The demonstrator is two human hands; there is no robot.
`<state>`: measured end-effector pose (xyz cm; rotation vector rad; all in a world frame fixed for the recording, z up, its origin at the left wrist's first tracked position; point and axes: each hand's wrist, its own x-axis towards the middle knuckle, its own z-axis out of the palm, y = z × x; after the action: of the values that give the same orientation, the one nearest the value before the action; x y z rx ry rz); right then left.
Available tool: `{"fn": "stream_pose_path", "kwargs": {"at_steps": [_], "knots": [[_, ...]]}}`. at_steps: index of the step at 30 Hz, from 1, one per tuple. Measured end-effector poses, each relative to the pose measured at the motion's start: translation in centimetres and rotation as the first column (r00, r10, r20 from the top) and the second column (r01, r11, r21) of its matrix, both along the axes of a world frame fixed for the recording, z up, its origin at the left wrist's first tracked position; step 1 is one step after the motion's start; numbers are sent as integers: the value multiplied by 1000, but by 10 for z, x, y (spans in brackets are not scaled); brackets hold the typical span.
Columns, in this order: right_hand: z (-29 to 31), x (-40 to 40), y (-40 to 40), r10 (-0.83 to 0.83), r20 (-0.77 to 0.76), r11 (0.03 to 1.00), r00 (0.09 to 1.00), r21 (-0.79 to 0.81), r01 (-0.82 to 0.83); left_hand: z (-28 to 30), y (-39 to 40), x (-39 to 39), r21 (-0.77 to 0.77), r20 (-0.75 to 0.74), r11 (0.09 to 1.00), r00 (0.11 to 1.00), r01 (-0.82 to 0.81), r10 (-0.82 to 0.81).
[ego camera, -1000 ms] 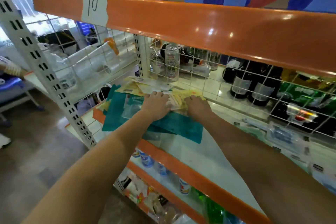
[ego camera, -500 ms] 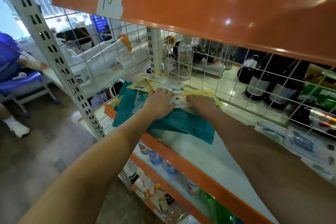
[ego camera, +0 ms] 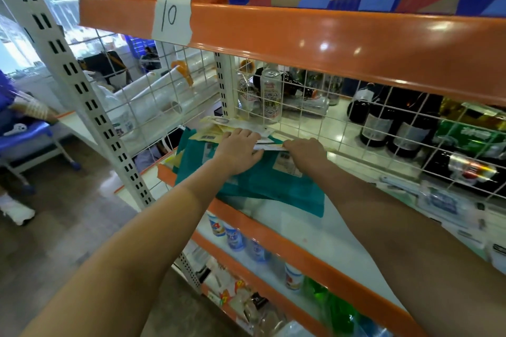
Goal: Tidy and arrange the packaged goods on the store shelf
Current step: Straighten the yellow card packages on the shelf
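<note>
Both hands down on the packet pile, squaring it up.

Left hand [ego camera: 237, 150] lies flat, fingers spread, pressing the yellow packets [ego camera: 210, 135]; right hand [ego camera: 304, 148] pinches a thin white packet [ego camera: 269, 147] at its edge. Pile sits on teal packets [ego camera: 262, 186] at the shelf [ego camera: 315, 238] back-left corner, against the wire grid [ego camera: 342, 128]. Step looks like aligning the stack. Next: slide the white one flush; the loose flat packs may fan out.
</note>
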<state>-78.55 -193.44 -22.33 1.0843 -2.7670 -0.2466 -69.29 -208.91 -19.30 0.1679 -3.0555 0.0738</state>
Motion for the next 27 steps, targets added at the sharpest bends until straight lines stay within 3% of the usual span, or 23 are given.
{"fn": "stream_pose_path", "kwargs": {"at_steps": [11,27], "knots": [[40,36,31,-216,102,975,971,-38,221,22,1,23,-14,-4,997,997,71,-71],[71,108,125,-476,193,776,858,-367,513,23,63,38,-56,33,967,969,248,-246]]}}
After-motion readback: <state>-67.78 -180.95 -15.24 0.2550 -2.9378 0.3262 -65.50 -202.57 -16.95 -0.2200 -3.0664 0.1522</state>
